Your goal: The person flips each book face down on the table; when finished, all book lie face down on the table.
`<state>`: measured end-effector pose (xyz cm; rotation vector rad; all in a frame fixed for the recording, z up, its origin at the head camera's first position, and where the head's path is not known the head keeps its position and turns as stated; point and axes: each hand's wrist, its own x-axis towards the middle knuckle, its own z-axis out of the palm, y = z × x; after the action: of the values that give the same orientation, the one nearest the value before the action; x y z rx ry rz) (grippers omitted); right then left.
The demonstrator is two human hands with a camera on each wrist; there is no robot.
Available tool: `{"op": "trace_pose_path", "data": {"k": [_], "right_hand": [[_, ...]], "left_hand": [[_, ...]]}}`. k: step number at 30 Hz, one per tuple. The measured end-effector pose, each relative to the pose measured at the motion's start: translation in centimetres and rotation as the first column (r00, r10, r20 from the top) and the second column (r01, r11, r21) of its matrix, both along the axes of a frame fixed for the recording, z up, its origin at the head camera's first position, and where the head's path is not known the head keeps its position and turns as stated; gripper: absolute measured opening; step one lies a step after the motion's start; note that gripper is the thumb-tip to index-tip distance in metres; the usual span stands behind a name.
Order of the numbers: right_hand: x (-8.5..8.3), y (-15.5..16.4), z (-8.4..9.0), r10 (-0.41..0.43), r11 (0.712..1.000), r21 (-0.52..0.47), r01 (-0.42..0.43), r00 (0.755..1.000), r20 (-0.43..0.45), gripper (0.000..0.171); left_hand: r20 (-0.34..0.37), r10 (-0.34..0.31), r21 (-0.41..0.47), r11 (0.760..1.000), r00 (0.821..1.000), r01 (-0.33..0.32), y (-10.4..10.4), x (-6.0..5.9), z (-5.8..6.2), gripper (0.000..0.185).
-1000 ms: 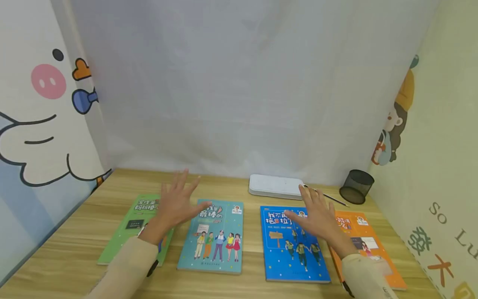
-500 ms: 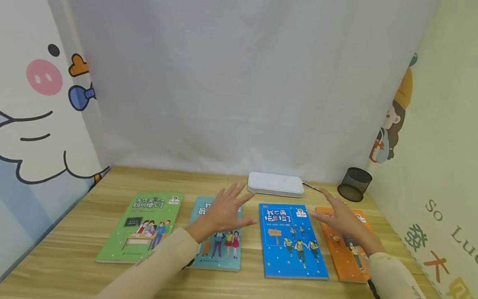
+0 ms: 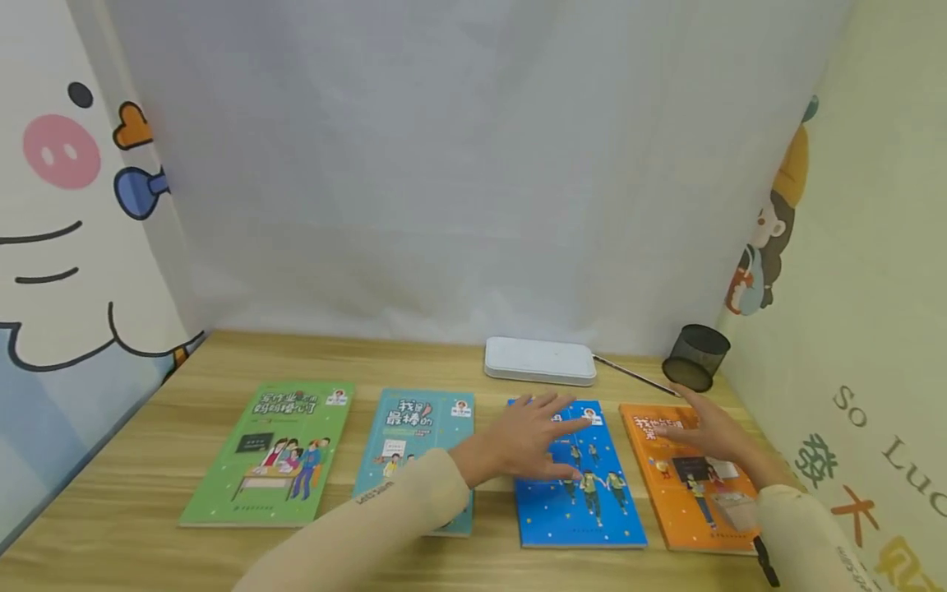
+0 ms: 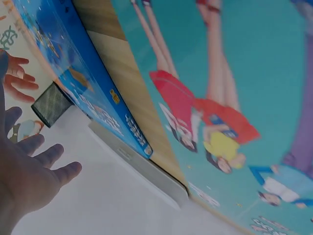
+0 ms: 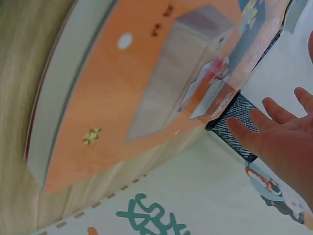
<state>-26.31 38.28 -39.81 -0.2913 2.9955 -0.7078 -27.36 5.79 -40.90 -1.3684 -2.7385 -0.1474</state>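
Four books lie flat in a row on the wooden worktop (image 3: pixel 444 362), covers up. Taking the blue book (image 3: pixel 577 485) as the landmark: the teal book (image 3: pixel 414 436) lies just to its left with a strip of bare wood between them, the green book (image 3: pixel 270 452) lies further left beyond the teal one, and the orange book (image 3: pixel 684 485) lies just to its right, close to the side wall.

The left hand (image 3: pixel 528 440) is over the far half of the blue book, palm down, fingers straight and spread, pointing toward the orange book. Whether the palm rests on the cover or hangs just above it cannot be told. Its sleeve crosses the near right corner of the teal book. In the left wrist view the hand (image 4: pixel 29 171) shows with fingers fanned apart, holding nothing, and the blue book's edge (image 4: pixel 98 112) runs beside the teal cover (image 4: pixel 234 98).

The right hand (image 3: pixel 706 432) is over the far part of the orange book, flat and spread, fingers pointing toward the blue book; contact with the cover is also unclear. In the right wrist view its fingers (image 5: pixel 279 127) are straight and apart above the orange cover (image 5: pixel 146 98), holding nothing.

Behind the blue book, near the back curtain, sits a flat white box (image 3: pixel 540 362). To the right of the box, behind the orange book, a black mesh cup (image 3: pixel 695 356) stands in the corner, with a thin dark pen (image 3: pixel 629 374) lying between box and cup.
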Motion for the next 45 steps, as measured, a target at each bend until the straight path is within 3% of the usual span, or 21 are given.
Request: {"op": "trace_pose_path", "data": {"k": [10,16,24,34,45], "right_hand": [[-1.1,2.6,0.1,-0.01,0.995,0.104,0.001,0.996,0.088,0.096],[-1.8,3.3,-0.3,-0.06,0.995,0.087,0.044,0.982,0.18,0.1],[-2.4,3.5,-1.2,-0.037,0.997,0.066,0.025,0.981,0.191,0.098],[-2.9,4.3,-1.3,-0.066,0.992,0.121,0.038,0.968,0.24,0.103],[-3.8,4.6,-1.5,-0.088,0.986,0.159,0.051,0.968,0.237,0.104]], "left_hand": [[0.04,-0.087,-0.101,0.991,0.995,0.091,4.8,0.8,-1.0,0.074],[0.068,-0.101,-0.129,0.986,0.993,0.109,6.6,1.1,-1.1,0.073],[0.076,-0.121,-0.207,0.969,0.99,0.135,8.8,1.5,-1.3,0.072],[0.063,-0.162,-0.282,0.944,0.985,0.173,12.0,3.4,-1.5,0.071],[0.063,-0.198,-0.297,0.932,0.978,0.208,13.5,4.0,-1.7,0.071]]}}
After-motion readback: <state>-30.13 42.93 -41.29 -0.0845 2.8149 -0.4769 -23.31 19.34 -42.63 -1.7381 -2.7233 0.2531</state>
